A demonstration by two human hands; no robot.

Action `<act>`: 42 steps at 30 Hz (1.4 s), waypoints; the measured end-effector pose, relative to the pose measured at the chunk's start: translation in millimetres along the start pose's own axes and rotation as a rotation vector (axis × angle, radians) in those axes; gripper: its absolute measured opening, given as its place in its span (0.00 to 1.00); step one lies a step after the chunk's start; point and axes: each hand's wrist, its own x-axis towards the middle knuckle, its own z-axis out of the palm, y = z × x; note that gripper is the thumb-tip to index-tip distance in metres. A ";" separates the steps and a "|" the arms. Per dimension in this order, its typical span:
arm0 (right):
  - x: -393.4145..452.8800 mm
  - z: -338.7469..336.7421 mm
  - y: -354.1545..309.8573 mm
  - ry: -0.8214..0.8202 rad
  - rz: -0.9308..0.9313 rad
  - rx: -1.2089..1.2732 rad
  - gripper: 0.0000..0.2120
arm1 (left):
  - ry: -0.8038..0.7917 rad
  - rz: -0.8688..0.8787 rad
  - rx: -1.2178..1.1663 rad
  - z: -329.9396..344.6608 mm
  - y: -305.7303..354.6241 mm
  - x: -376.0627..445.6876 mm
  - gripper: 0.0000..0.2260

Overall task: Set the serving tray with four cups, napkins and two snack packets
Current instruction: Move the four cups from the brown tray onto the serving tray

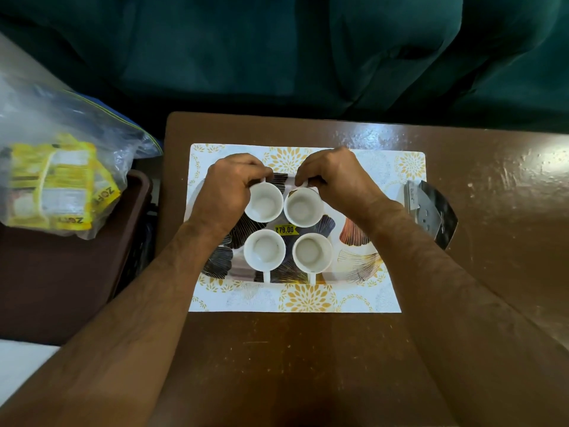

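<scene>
Cups stand four together on the tray (354,266), mouths up. Left hand (229,188) fingers (261,174) pinch the handle of the ten o'clock cup (265,202); right hand (334,177) fingers (303,177) pinch that of the two o'clock cup (303,208). Nearer cups (264,249) (312,253) sit free, handles toward six. Tray rests on a placemat (397,167) on the bench (308,365). A bag of yellow packets (58,186) lies off at nine o'clock.

A glossy brown table (308,349), glaring with reflected light at its right, stands against a dark green sofa (277,50).
</scene>
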 end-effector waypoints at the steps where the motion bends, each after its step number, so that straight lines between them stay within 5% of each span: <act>1: 0.4 0.3 0.0 0.001 -0.002 -0.002 0.17 | 0.001 -0.001 0.001 0.3 0.0 0.0 0.16; 42: -6.2 6.4 -9.1 0.102 0.068 -0.038 0.17 | 0.036 -0.167 -0.101 7.3 -0.9 -0.8 0.20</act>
